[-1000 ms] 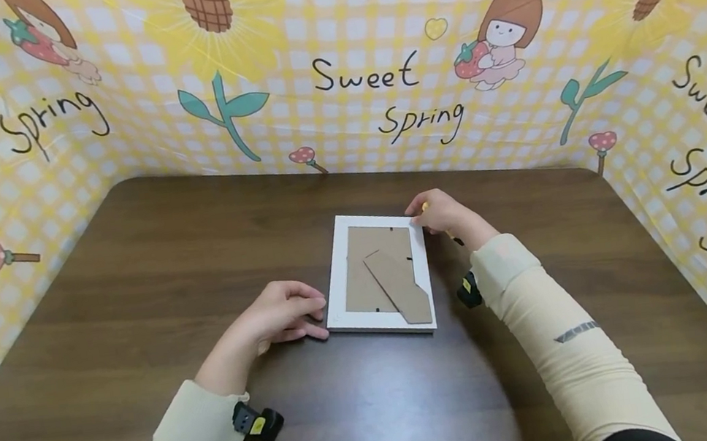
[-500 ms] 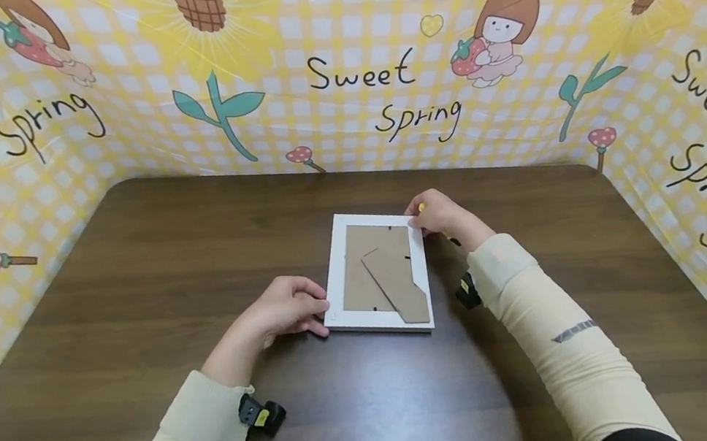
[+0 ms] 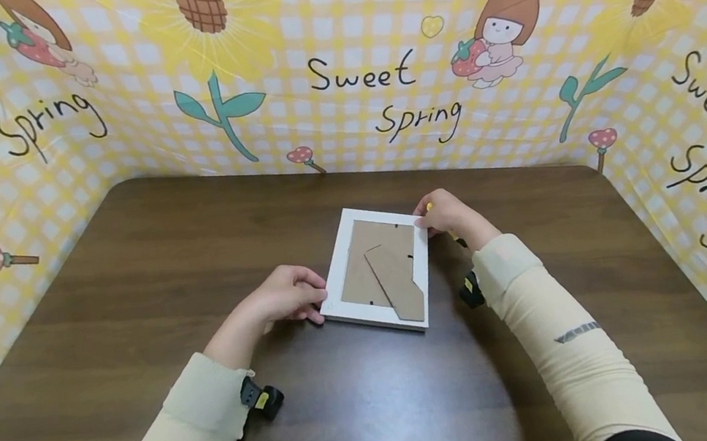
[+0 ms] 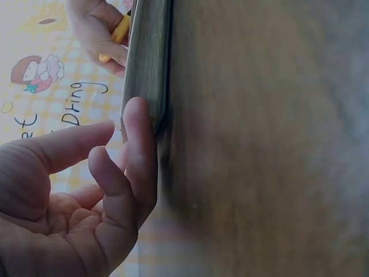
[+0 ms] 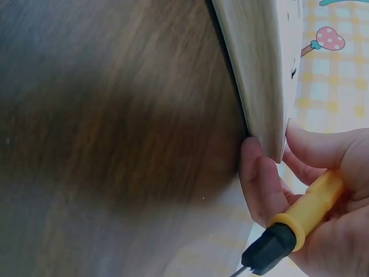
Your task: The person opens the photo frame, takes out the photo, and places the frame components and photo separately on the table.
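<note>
A white picture frame (image 3: 341,260) lies face down on the brown table, its brown backing board (image 3: 359,275) and stand leg (image 3: 399,288) showing. At its near left corner is my left hand (image 3: 286,295); the left wrist view shows one extended finger touching the frame's side, with the thumb bent close by. My right hand (image 3: 443,211) pinches the far right corner, thumb on top and fingertips below the edge. That same hand keeps a screwdriver (image 5: 308,208) in its palm, with a yellow handle, black collar and thin metal shaft.
The dark wood-grain table (image 3: 140,313) stretches around the frame. A yellow checked cloth (image 3: 285,96) with flowers and lettering rises like walls behind it and at both sides. Small black cameras (image 3: 268,401) are strapped on both wrists.
The frame has turned slightly clockwise, its near left corner shifting away from me. My left hand has moved with that corner; my right hand stays on the far corner.
</note>
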`<move>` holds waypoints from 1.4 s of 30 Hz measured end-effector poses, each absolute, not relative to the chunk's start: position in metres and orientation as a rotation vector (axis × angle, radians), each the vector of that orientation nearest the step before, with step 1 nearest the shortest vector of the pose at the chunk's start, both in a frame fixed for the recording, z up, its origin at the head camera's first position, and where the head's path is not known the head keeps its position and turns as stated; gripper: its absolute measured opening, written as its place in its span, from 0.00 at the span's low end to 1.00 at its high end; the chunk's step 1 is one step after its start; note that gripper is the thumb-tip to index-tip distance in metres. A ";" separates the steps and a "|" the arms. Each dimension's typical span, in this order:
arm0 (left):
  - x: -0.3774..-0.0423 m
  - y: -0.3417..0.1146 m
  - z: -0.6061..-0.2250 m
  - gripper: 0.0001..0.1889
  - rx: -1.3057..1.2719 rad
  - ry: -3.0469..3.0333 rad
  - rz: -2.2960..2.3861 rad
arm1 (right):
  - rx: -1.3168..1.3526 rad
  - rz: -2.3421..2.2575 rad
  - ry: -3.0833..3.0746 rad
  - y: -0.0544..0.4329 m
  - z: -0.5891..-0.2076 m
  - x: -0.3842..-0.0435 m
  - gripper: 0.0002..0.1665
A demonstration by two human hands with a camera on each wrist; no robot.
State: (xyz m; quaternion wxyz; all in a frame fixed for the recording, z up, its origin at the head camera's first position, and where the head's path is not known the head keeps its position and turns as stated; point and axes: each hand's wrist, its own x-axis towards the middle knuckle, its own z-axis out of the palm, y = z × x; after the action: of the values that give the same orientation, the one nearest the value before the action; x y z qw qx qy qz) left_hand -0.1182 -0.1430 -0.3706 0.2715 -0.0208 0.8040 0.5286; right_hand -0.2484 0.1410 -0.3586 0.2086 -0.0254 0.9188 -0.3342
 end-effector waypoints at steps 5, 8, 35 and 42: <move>-0.124 -0.143 -0.370 0.16 -0.022 2.197 1.396 | -0.035 -0.938 2.554 0.146 -0.359 -0.249 0.13; -0.126 -0.143 -0.370 0.15 0.006 2.200 1.395 | -0.024 -0.954 2.549 0.149 -0.359 -0.248 0.13; -0.143 -0.134 -0.368 0.16 -0.028 2.260 1.360 | 0.158 -0.938 2.567 0.163 -0.356 -0.239 0.12; -0.148 -0.134 -0.369 0.16 -0.040 2.274 1.341 | 0.159 -0.928 2.593 0.166 -0.357 -0.236 0.11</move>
State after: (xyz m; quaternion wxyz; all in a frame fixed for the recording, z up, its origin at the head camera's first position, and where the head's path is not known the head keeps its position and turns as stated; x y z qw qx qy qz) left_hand -0.1483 -0.1337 -0.3693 0.2480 -0.0148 0.8344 0.4921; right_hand -0.2359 0.1661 -0.3570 0.1902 0.0565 0.9228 -0.3302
